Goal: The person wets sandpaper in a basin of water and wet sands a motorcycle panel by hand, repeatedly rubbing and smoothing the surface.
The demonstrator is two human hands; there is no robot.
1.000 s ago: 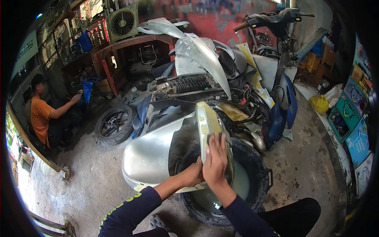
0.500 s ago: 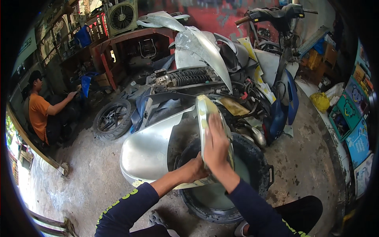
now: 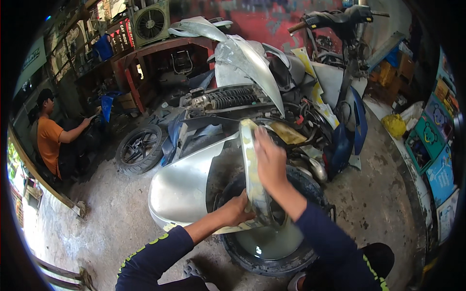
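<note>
A silver motorcycle body panel (image 3: 182,189) with pale yellow filler patches stands tilted over a black basin (image 3: 272,266) of cloudy water. My left hand (image 3: 235,209) is closed round the lower part of the panel's raised arm, near where it meets the rounded shell. Against the right side of that arm, close to its top, lies my right hand (image 3: 270,160), its fingers stretched out and a little blurred. Whatever may be under the right palm is hidden.
Beyond the panel lies a partly stripped motorcycle with a shock absorber (image 3: 233,98) and handlebars (image 3: 335,22). A loose wheel (image 3: 141,149) rests on the concrete floor. At the left, a person in an orange shirt (image 3: 50,140) sits. Coloured boxes (image 3: 439,177) line the right wall.
My right hand has shifted from the front face of the panel's arm to its right side, uncovering more patches. My left hand keeps its hold.
</note>
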